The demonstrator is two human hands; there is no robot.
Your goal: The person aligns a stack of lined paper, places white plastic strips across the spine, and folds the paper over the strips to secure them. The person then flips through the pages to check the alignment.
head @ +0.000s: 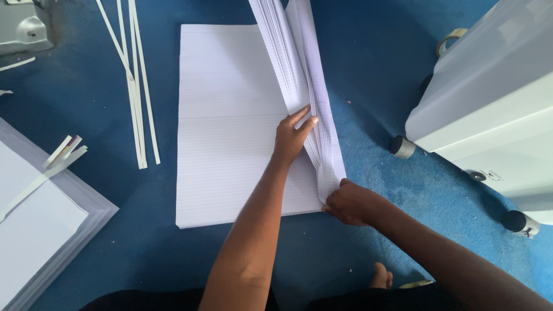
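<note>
Now the left hand (292, 135) presses flat-fingered against the lifted sheaf of ruled sheets (302, 86) while the right hand (351, 203) pinches its near corner, all atop the white paper stack (224, 126) on blue carpet (368, 75), paper strips (137, 86) lying well left

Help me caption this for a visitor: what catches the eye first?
The big stack of white ruled sheets on the blue carpet at centre. Its right part is lifted into a fan of sheets: the left hand presses there, and the right hand pinches the near corner. Thin paper strips lie to the left.
</note>
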